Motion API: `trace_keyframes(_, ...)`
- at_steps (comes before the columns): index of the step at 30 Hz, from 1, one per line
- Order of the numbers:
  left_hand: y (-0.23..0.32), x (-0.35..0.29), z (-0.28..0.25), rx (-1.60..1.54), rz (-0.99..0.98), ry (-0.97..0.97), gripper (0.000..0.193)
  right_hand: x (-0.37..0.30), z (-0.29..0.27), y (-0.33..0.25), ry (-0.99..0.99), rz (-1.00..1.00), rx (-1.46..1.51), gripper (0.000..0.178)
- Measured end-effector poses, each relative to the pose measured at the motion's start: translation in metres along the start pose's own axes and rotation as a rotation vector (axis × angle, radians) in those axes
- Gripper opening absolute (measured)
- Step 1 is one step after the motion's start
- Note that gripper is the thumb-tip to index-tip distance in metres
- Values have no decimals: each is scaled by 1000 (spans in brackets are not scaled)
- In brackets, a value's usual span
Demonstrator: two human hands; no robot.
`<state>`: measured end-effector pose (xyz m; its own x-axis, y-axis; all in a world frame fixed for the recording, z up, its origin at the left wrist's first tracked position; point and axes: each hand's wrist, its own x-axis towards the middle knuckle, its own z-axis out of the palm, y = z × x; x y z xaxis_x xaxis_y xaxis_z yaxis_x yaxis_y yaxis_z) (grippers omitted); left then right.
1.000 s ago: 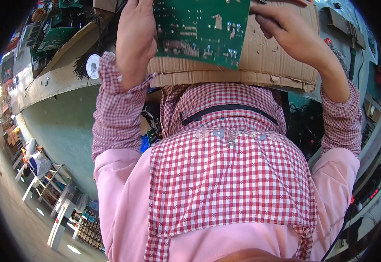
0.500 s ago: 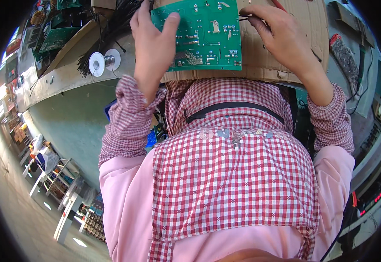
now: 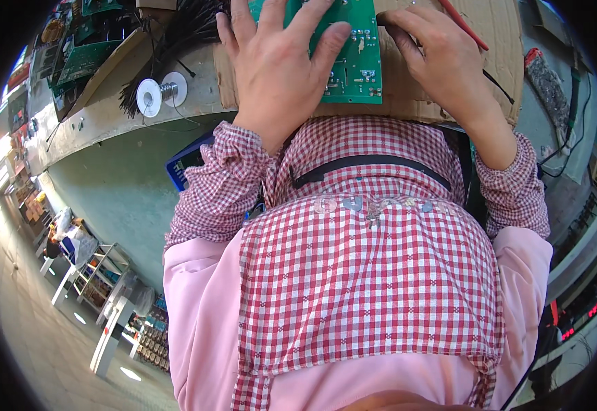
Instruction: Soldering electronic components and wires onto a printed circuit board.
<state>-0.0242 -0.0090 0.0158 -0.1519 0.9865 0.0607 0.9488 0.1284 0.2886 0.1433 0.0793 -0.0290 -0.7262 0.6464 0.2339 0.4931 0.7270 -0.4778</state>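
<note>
My left hand (image 3: pixel 281 68) lies over the green circuit board (image 3: pixel 353 65), its fingers spread and the palm covering the board's left part. Solder joints and bare metal patches show on the board's upward face. At the board's right edge, my right hand (image 3: pixel 442 58) is closed in a pinch. A dark tip of a thin black cable tie (image 3: pixel 382 22) shows at its fingertips; most of it is hidden. Beneath the board is a flat piece of brown cardboard (image 3: pixel 408 103). Another thin black strip (image 3: pixel 500 87) sticks out beyond my right wrist.
A solder wire spool (image 3: pixel 168 91) stands left of the cardboard, near a bundle of black cable ties (image 3: pixel 192 31). Circuit boards (image 3: pixel 86 61) fill a box at the far left. A red tool handle (image 3: pixel 464 24) and a bagged item (image 3: pixel 545 89) lie to the right.
My left hand has moved right, from the board's left edge to across its face, with fingers spread wider. My right hand stays by the board's right edge. More of the red handle shows.
</note>
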Motion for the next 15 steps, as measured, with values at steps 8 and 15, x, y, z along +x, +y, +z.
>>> trace_keyframes(8,3,-1,9,-98,-61,158,34,5,-14,-12,43,-7,91,13)
trace_keyframes(15,0,2,17,-204,-134,132,38,-7,7,8,85,-8,-29,21)
